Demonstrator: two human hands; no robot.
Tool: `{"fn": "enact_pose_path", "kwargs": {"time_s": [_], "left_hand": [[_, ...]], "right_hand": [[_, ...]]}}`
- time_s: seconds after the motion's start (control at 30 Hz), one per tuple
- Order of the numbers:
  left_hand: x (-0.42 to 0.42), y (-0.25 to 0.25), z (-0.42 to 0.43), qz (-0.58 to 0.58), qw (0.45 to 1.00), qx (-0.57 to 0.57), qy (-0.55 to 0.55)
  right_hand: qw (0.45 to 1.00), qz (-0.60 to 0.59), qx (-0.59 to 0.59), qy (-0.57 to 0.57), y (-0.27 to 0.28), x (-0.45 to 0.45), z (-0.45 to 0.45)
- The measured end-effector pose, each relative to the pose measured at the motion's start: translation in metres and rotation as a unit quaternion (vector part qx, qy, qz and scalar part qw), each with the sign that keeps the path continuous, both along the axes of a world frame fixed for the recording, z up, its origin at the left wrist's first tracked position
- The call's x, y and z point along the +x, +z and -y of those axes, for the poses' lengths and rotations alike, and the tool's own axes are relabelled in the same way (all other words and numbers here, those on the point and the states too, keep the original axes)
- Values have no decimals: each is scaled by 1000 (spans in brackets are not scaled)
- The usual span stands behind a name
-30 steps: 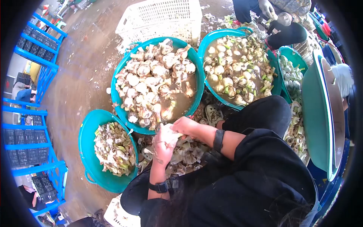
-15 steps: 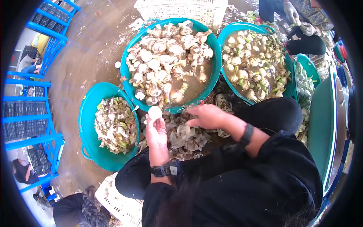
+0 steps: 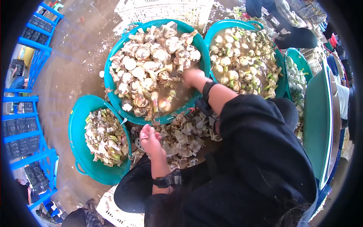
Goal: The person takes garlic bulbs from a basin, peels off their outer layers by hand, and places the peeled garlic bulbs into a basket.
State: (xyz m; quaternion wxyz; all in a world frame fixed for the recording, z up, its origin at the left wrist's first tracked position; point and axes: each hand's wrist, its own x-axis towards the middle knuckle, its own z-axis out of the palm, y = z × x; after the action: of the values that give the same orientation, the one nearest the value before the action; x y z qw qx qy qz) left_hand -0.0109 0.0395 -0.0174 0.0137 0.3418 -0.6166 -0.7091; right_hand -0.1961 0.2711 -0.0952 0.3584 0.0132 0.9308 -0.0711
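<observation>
My right hand [image 3: 193,78] is over the right side of a large teal tub [image 3: 109,77] of unpeeled garlic bulbs [image 3: 143,53] in muddy water. Its fingers are blurred and partly hidden among the bulbs, so I cannot tell whether it grips one. Just below that tub's near rim, my left hand [image 3: 150,142] is raised with its fingers curled together. A small pale spot shows at its fingertips, but what it holds, if anything, is unclear. Beneath and between my hands lies a heap of papery garlic skins [image 3: 183,138].
On the left stands a smaller teal tub [image 3: 77,132] of peelings. A second teal tub [image 3: 217,28] of bulbs in water is to the right, with a co-worker's gloved hands [image 3: 289,15] beyond. White crates [image 3: 162,13] stand behind; blue racks [image 3: 28,98] line the left.
The round white bulb has gone from my left hand, whose fingers have curled in. My right hand has moved up and forward from above the skins into the large tub.
</observation>
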Motion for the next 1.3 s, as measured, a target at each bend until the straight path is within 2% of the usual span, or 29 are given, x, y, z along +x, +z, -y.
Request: {"fn": "enact_pose_path", "kwargs": {"time_s": [0.03,0.07,0.13,0.17,0.2,0.27,0.33,0.37,0.4,0.43,0.47,0.5,0.53,0.57,0.67,0.73,0.83,0.87,0.9,0.93,0.97,1.0,1.07,1.1,1.13,1.2,1.23,1.27,1.3], "left_hand": [[-1,2,-7,3,1000,0,-12],[-4,2,-10,6,1000,0,-23],[-6,1,-6,3,999,-9,-39],[-7,1,-4,-2,998,-17,-58],[-19,2,-11,-19,995,-57,-76],[-30,-19,-11,-40,988,-93,-116],[-40,-18,-15,-116,978,-83,-155],[-41,10,-20,-104,984,-71,-123],[-42,16,-17,-66,977,-170,-112],[-39,12,-6,-61,987,-98,-115],[-40,9,6,-58,991,-24,-116],[-36,17,13,-78,983,77,-146],[-32,15,19,-50,983,90,-150],[-27,23,18,-32,984,100,-146],[-18,26,21,-22,979,139,-150],[-14,20,23,-30,972,168,-160],[-12,6,25,0,954,231,-192],[-13,11,20,-1,953,232,-195],[-13,17,15,-55,946,242,-207],[-13,20,11,-109,937,251,-216],[-16,24,11,-172,934,167,-266],[-17,29,14,-172,933,167,-267],[-18,45,21,-14,941,244,-236],[-22,41,28,49,931,151,-328],[-27,42,41,218,860,50,-459],[-9,25,32,30,903,-40,-427],[-4,24,30,31,903,-40,-427],[-1,34,24,-66,877,-151,-451],[0,45,20,-162,831,-258,-465]], "right_hand": [[988,-103,65,90,7,30,6],[971,-186,101,114,-22,40,12],[998,-14,-62,19,-32,35,26],[997,-9,-67,24,-14,39,37],[987,9,-162,-16,25,47,49],[924,-2,-373,-87,40,76,71],[867,141,-473,-65,108,101,88],[865,146,-476,-64,108,108,91],[889,28,-454,54,108,114,93],[888,-92,-419,169,108,120,94],[887,-93,-419,169,107,123,94],[869,-175,-376,271,105,127,94],[833,-254,-325,368,105,132,95],[860,-261,-334,284,113,144,95],[890,-170,-312,286,118,153,100],[884,-173,-353,254,114,156,100],[904,-59,-419,58,94,152,99],[905,-61,-417,55,94,153,96],[837,99,-518,-148,94,155,94],[699,250,-578,-339,94,157,92],[636,273,-609,-386,95,159,92],[636,272,-610,-387,91,161,93],[793,-30,-596,-125,80,164,95],[840,-148,-522,-22,92,162,93],[839,-147,-524,-24,92,164,95],[849,-188,-473,-143,97,165,98],[848,-34,-470,-242,103,160,94],[819,121,-452,-332,112,152,89],[780,142,-510,-334,89,149,88]]}}
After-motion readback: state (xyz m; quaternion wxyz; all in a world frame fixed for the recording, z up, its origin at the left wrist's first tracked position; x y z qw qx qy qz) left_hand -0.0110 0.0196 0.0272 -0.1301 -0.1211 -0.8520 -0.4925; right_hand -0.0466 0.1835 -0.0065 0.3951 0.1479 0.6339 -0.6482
